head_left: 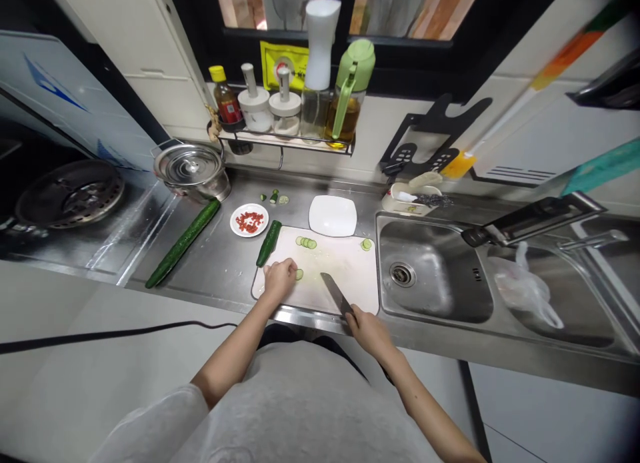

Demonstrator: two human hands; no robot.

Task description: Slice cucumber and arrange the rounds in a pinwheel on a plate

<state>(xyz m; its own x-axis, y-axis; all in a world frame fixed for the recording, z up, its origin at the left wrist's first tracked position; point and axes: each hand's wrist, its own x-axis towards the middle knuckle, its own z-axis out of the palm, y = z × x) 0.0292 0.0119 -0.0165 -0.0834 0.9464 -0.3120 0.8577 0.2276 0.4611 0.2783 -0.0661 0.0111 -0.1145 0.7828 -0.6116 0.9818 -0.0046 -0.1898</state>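
Note:
My left hand [281,278] is over the left side of the white cutting board [345,253], its fingers curled in and closed at a thin cucumber slice [299,274]. In my right hand [369,331] is the handle of a kitchen knife [336,294]; the blade points up and left across the board, apart from the slices. A short row of overlapping cucumber slices [307,243] lies near the board's back edge. A few more slices [367,244] are at its back right corner. The cut cucumber piece [269,243] rests along the board's left edge.
Behind the board is a white square plate [333,216]. A round plate [235,227] with red chopped bits, cucumber ends [274,196], a whole cucumber [183,243] and a steel pot [193,170] are to the left. The sink [435,276] borders the right side; a condiment shelf [290,142] hangs behind.

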